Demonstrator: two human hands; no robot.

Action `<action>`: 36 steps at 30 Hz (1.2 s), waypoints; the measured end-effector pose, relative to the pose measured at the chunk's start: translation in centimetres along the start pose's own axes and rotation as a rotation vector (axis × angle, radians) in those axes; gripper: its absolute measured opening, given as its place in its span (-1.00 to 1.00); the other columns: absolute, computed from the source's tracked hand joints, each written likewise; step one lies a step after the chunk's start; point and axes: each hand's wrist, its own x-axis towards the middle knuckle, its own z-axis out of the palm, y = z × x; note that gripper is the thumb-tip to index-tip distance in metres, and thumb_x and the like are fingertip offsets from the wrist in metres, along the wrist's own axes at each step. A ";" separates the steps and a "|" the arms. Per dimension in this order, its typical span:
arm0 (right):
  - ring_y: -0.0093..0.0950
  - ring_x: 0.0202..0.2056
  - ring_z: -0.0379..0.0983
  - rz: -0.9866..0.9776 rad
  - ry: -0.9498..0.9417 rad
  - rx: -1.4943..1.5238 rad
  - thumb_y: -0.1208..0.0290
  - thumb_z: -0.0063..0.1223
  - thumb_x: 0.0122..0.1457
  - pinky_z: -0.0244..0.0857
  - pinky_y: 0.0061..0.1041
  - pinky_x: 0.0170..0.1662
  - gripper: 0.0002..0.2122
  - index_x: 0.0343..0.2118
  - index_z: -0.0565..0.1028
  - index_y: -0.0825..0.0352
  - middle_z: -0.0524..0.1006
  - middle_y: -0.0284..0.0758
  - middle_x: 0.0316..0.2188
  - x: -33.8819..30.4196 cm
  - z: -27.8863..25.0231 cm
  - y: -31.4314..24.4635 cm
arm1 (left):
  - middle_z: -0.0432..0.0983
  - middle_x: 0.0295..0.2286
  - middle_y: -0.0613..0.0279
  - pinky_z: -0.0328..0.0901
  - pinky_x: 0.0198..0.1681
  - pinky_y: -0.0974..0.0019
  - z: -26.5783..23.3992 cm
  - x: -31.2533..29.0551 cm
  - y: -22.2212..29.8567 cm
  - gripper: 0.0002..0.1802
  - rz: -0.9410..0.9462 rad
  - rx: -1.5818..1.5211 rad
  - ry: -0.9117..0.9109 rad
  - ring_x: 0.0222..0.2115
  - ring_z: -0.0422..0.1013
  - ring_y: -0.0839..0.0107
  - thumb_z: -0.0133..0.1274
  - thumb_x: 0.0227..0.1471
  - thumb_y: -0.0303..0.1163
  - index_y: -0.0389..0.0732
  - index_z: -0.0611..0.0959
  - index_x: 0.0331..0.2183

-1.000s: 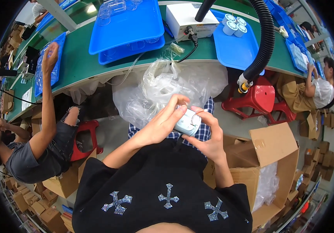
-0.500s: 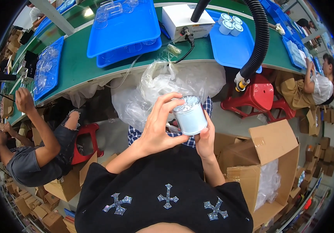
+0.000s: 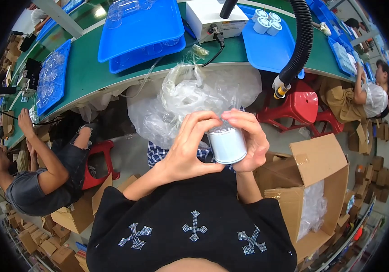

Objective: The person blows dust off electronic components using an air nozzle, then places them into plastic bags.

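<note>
Between my two hands, above my lap, is a pale blue cylindrical container [image 3: 229, 147] with a ridged top edge. My left hand [image 3: 190, 147] closes on its left side, thumb low on the wall and fingers at the top rim. On the right side my right hand [image 3: 251, 140] wraps the wall, its fingers bent over the top. Most of the container's top is hidden beneath my fingers. Just beyond my hands, crumpled clear plastic bags [image 3: 181, 97] hang below the bench edge.
On the green bench [image 3: 83, 84] stand stacked blue trays [image 3: 144, 34] with clear cups, a white box [image 3: 215, 22] and a blue tray [image 3: 267, 52] with several similar containers. A black hose [image 3: 307, 41] hangs down. An open carton [image 3: 289, 208] is at my right; co-workers sit either side.
My right hand has risen from the container's lower right side, and its fingers now curl over the top. The container has shifted slightly right and down. The left co-worker's raised hand has lowered.
</note>
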 end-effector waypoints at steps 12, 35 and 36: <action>-0.28 -0.20 0.35 0.702 0.435 1.450 0.08 -0.53 0.19 0.20 -0.32 -0.06 -0.51 -0.30 0.39 0.44 0.44 -0.15 -0.31 0.3 3.2 -0.4 | 0.32 -0.19 0.06 0.15 -0.14 0.22 0.6 0.0 -0.5 -0.16 0.127 0.100 0.219 -0.18 0.27 0.17 0.32 -0.57 -0.38 -0.27 0.40 -0.09; -0.28 -0.31 0.32 0.691 0.416 1.361 0.19 -0.46 0.15 0.22 -0.35 -0.16 -0.59 -0.40 0.39 0.45 0.41 -0.16 -0.46 -0.6 2.0 2.5 | 0.37 -0.23 0.18 0.12 -0.21 0.23 1.9 0.1 -1.5 -0.16 0.155 0.218 0.204 -0.26 0.31 0.26 0.33 -0.61 -0.33 -0.23 0.43 -0.11; -0.28 -0.31 0.32 0.689 0.418 1.360 0.19 -0.46 0.15 0.22 -0.35 -0.16 -0.59 -0.40 0.39 0.45 0.41 -0.16 -0.46 -0.7 2.1 2.7 | 0.37 -0.23 0.18 0.12 -0.21 0.23 1.9 0.1 -1.5 -0.16 0.157 0.216 0.203 -0.26 0.31 0.26 0.33 -0.61 -0.33 -0.23 0.43 -0.11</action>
